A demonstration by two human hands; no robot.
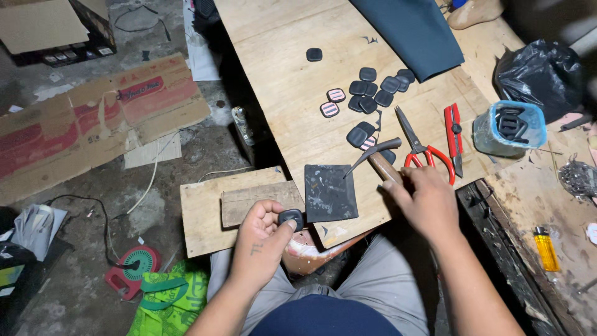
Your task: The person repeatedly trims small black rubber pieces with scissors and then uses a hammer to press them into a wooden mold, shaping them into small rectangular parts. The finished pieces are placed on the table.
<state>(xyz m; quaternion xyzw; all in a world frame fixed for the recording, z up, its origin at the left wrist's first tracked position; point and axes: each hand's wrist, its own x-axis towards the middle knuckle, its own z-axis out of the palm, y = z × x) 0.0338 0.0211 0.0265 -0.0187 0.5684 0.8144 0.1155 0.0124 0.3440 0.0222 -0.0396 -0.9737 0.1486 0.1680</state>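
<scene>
**Small dark pads shaped by hand at a plywood bench**

Seated close over grey-trousered knees, a person pinches a small black rounded-square pad (pixel 290 218) between thumb and fingertips of the left hand (pixel 261 239), just beside a dark square slab (pixel 330 193) at the near edge of the bench (pixel 280 81). The right hand (pixel 426 202) is closed around the wooden handle of a hammer (pixel 375 157), its head resting over the slab. The pad looks light, stiff and smooth, best gripped by its edges. More pads (pixel 376 90), red-handled scissors (pixel 420 146) and a red utility knife (pixel 454 137) lie beyond.
</scene>
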